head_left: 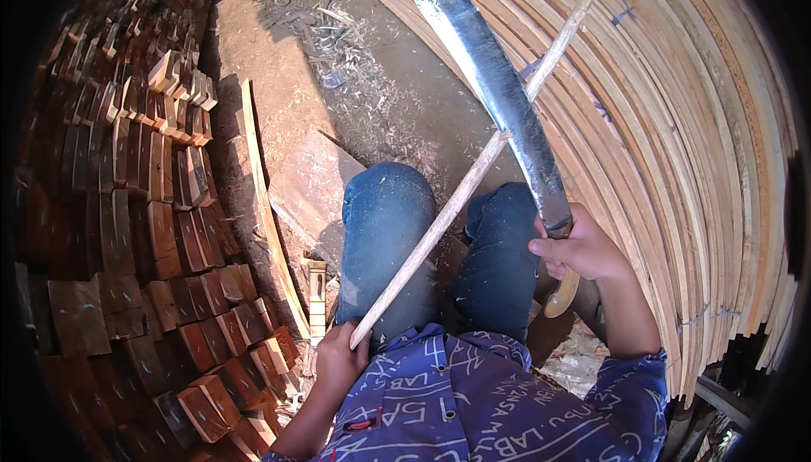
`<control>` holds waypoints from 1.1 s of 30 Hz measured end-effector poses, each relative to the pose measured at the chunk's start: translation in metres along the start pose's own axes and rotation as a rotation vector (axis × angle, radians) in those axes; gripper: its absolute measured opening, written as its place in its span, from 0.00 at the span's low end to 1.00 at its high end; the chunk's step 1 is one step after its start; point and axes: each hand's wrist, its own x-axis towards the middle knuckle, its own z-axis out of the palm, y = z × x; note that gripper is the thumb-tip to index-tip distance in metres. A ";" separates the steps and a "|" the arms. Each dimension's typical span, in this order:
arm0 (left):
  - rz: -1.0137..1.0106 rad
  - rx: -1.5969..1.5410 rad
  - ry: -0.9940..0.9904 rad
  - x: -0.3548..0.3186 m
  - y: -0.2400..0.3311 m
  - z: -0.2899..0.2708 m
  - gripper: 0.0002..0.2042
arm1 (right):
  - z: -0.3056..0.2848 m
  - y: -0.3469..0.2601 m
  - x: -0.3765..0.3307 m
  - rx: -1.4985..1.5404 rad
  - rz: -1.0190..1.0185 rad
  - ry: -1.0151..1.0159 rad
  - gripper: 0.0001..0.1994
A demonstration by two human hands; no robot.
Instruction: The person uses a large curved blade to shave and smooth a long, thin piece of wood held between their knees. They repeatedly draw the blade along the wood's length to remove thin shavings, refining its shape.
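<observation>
Head view: the left hand [338, 361] is closed around the lower end of a long pale wooden stick [473, 179], which slants over the blue-jeaned knees toward one o'clock. The right hand [583, 251] is clenched on the wooden handle of a broad dark steel machete [498, 90], its blade touching the stick mid-length. This looks like shaving the stick; the next cut calls for a steady, shallow blade angle directed away from the knees.

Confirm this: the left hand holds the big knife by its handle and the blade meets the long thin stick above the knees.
Wrong hand. The head view shows the right hand closed on the handle of the big knife; the left hand holds the near end of the long thin stick. The rest stands: the blade meets the stick above the knees.
</observation>
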 end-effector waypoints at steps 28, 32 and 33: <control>-0.017 0.005 0.010 -0.002 0.008 -0.007 0.06 | 0.018 -0.024 -0.003 -0.350 -0.045 0.234 0.10; 0.011 -0.005 0.022 -0.001 -0.001 0.001 0.06 | 0.017 -0.007 -0.002 -0.065 -0.048 0.085 0.11; 0.016 -0.006 0.017 -0.002 -0.002 0.001 0.07 | 0.016 -0.005 0.001 -0.051 -0.049 0.066 0.12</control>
